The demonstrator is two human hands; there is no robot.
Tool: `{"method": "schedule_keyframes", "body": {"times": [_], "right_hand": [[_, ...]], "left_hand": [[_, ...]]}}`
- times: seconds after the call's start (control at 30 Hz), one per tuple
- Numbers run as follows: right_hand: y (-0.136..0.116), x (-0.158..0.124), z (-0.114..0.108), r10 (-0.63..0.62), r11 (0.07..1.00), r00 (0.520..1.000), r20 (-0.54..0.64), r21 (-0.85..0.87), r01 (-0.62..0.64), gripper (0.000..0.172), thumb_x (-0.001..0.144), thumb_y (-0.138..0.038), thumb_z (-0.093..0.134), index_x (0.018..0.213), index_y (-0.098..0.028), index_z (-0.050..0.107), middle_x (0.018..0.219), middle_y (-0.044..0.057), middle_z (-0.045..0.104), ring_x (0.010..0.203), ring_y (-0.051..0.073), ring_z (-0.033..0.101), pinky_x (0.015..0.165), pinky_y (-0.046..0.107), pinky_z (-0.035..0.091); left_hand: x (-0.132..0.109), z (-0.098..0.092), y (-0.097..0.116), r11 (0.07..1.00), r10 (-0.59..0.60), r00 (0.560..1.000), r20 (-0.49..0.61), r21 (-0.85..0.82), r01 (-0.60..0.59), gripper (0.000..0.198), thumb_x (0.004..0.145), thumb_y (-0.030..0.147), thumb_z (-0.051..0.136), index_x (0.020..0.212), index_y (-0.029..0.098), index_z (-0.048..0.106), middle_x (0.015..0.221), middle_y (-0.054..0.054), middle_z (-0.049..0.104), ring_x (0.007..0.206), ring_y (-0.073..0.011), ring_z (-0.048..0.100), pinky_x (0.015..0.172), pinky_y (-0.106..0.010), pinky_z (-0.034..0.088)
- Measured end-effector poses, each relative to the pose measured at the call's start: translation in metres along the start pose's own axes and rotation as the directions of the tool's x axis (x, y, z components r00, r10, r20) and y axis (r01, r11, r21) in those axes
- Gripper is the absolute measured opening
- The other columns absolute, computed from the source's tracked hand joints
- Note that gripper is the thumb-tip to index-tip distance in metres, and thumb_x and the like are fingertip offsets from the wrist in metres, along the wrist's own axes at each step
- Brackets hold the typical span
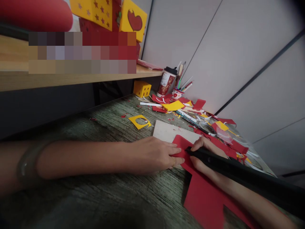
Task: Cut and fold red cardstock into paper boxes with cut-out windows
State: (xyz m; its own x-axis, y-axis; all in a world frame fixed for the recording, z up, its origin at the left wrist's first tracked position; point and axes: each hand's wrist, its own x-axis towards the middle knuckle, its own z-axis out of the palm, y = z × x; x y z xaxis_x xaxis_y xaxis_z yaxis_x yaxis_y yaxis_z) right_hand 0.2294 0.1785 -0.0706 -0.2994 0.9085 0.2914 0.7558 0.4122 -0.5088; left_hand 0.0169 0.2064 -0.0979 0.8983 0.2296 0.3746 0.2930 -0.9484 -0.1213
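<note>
My left hand [159, 154] lies palm down with its fingers stretched out, pressing on the narrow end of a red paper sheet [207, 200]. A pale board [164, 130] lies partly under this end. To the right, my right hand [200, 151] is closed, thumb and fingers around the tip end of a long black tool-like object [233, 167]. Its tip meets the red paper just beside my left fingertips. The black object covers part of my right hand and forearm, and its far end runs out of view at the right.
A yellow paper piece with a round hole [140, 121] lies beyond my left hand. Paper scraps [172, 105] and clear tape rolls [207, 128] spread along the right. Behind stand a yellow box [142, 89], a lidded cup [166, 81], a pen holder [177, 93] and a raised wooden shelf [71, 79].
</note>
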Motion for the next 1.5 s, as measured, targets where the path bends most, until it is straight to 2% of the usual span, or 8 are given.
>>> {"method": "schedule_keyframes", "body": {"times": [0.17, 0.43, 0.8, 1.0, 1.5], "right_hand": [[0.000, 0.000, -0.001, -0.023, 1.000, 1.000, 0.009, 0.004, 0.023, 0.012, 0.074, -0.032, 0.055, 0.070, -0.025, 0.046, 0.061, -0.001, 0.051, 0.049, 0.015, 0.046, 0.044, 0.029, 0.038], [-0.001, 0.003, -0.003, -0.053, 0.998, 0.998, 0.046, 0.027, 0.052, 0.010, 0.073, -0.029, 0.057, 0.070, -0.027, 0.048, 0.067, 0.000, 0.053, 0.058, 0.017, 0.048, 0.053, 0.032, 0.041], [0.008, 0.001, -0.004, -0.041, 0.997, 0.991, 0.128, 0.076, 0.031, 0.012, 0.071, -0.019, 0.053, 0.074, -0.025, 0.042, 0.065, -0.002, 0.048, 0.055, 0.014, 0.043, 0.050, 0.028, 0.036], [0.011, 0.000, -0.004, -0.077, 0.996, 0.987, 0.141, 0.060, 0.069, 0.013, 0.072, -0.018, 0.052, 0.074, -0.025, 0.041, 0.064, -0.002, 0.048, 0.054, 0.014, 0.042, 0.051, 0.029, 0.035], [0.010, -0.001, -0.007, -0.164, 0.985, 0.977, 0.137, 0.085, 0.153, 0.017, 0.068, -0.011, 0.051, 0.073, -0.023, 0.041, 0.066, -0.003, 0.047, 0.057, 0.012, 0.042, 0.053, 0.027, 0.034]], "left_hand": [[0.001, -0.001, -0.001, 1.000, 0.004, 1.000, -0.015, -0.002, -0.004, 0.031, 0.088, 0.025, 0.035, 0.115, 0.018, 0.050, 0.119, -0.010, 0.053, 0.101, -0.0206, 0.054, 0.072, -0.029, 0.049], [0.000, -0.001, -0.002, 1.000, 0.011, 1.000, -0.001, -0.017, -0.011, 0.033, 0.087, 0.025, 0.038, 0.118, 0.017, 0.049, 0.122, -0.011, 0.050, 0.109, -0.0216, 0.050, 0.077, -0.029, 0.048], [0.000, -0.003, -0.002, 0.999, -0.009, 0.999, 0.051, -0.033, 0.011, 0.035, 0.087, 0.025, 0.040, 0.120, 0.019, 0.046, 0.125, -0.010, 0.048, 0.109, -0.0231, 0.050, 0.077, -0.031, 0.048], [0.001, -0.003, -0.002, 0.999, -0.009, 0.998, 0.062, -0.034, 0.011, 0.036, 0.087, 0.026, 0.038, 0.122, 0.019, 0.045, 0.125, -0.010, 0.048, 0.110, -0.0237, 0.049, 0.078, -0.033, 0.049], [0.001, -0.004, -0.001, 0.998, -0.028, 0.994, 0.105, -0.050, 0.033, 0.036, 0.090, 0.028, 0.032, 0.123, 0.020, 0.043, 0.127, -0.010, 0.046, 0.113, -0.0216, 0.046, 0.083, -0.030, 0.045]]}}
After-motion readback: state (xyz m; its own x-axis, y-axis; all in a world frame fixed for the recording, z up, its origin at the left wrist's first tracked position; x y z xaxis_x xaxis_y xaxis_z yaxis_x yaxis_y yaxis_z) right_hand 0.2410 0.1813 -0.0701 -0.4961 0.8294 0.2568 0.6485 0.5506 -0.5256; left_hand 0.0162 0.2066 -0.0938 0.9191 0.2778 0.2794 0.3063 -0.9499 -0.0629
